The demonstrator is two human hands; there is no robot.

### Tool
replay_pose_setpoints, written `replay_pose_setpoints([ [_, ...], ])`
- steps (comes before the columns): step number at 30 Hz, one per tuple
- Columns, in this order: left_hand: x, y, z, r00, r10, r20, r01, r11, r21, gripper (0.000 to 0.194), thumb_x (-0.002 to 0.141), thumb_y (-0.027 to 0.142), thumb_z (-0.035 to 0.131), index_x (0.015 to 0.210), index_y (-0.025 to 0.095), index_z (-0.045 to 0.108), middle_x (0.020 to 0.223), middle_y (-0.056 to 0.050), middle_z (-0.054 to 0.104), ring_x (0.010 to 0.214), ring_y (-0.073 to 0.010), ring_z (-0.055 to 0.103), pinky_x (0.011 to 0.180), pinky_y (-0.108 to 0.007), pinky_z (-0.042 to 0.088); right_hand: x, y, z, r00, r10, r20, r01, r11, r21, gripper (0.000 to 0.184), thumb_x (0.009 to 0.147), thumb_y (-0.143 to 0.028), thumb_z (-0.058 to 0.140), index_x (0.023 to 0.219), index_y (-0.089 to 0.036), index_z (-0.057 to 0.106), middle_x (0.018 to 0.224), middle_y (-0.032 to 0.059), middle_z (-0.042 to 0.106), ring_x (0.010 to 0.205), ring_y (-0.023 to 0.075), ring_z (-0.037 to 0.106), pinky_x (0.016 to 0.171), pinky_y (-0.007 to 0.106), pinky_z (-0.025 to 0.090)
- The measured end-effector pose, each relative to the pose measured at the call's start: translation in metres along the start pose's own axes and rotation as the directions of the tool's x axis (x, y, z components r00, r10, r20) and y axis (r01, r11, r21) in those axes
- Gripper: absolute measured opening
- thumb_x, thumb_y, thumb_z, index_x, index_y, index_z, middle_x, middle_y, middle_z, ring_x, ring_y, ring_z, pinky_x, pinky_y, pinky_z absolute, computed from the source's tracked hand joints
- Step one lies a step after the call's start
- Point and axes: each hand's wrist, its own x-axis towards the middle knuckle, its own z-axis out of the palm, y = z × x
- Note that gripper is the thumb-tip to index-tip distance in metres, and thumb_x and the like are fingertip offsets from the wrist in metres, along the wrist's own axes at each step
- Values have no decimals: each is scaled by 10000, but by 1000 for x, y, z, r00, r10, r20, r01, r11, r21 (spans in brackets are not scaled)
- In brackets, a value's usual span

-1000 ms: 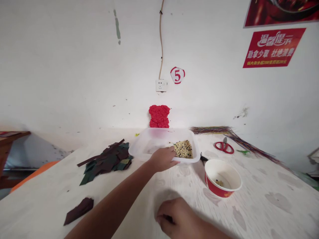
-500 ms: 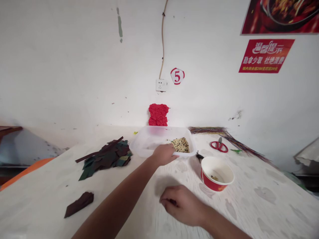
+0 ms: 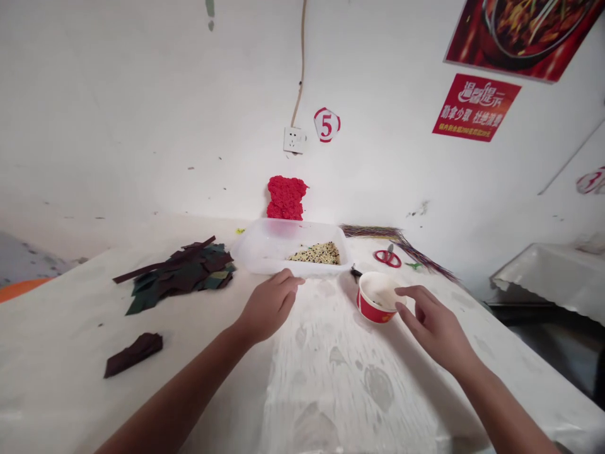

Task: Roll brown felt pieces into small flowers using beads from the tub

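Observation:
My left hand (image 3: 271,306) rests just in front of the near rim of a clear plastic box (image 3: 265,255), its fingers curled and out of the box. Inside the box, at the right, lies a heap of mixed pale and dark seeds (image 3: 316,254). My right hand (image 3: 437,326) reaches to the rim of a red-and-white paper bowl (image 3: 371,309), with its fingers spread and nothing visible between them. The bowl's inside is partly hidden by its rim and looks pale. My left hand may hold small grains, but I cannot tell.
A pile of dark green and brown paper pieces (image 3: 182,277) lies left of the box, with a single brown piece (image 3: 135,354) nearer me. Red-handled scissors (image 3: 387,256) and a bundle of thin coloured strands (image 3: 392,239) lie behind the bowl. A red textured block (image 3: 286,197) stands against the wall.
My left hand has pulled back out of the box, toward me. My right hand has moved forward and right to the bowl. The view has tilted and shifted as my head turned.

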Motion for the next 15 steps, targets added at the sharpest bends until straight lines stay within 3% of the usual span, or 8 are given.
replay_pose_setpoints([
  [4,-31,-21,18,994,-89,63,90,996,-14,335,979,211,296,1138,213,590,1027,-20,598,836,-149,600,737,-272,432,-6,13,8,997,-3,82,8,998,-67,319,940,-451,458,1188,-266,534,1140,40,608,596,127,588,589,306,468],
  [7,-36,-33,23,989,-126,78,128,992,-22,336,974,226,296,1124,210,597,1035,-23,616,837,-157,611,739,-277,431,-5,21,17,989,-48,140,57,996,-63,251,941,-407,443,1071,-256,596,1098,40,617,723,159,650,638,303,500],
  [10,-36,-38,22,974,-209,87,217,973,-84,310,956,237,338,1116,225,603,1024,-13,648,856,-171,620,763,-294,428,-4,33,21,992,-47,120,55,996,-65,234,940,-377,434,994,-243,618,1050,55,626,793,187,657,663,314,515],
  [15,-35,-36,20,941,-325,99,338,924,-179,187,896,259,457,972,231,626,745,31,644,686,-158,616,662,-280,423,-5,43,7,977,-90,192,92,996,-3,197,921,-313,457,1017,-241,612,1080,61,614,834,188,642,652,301,532],
])
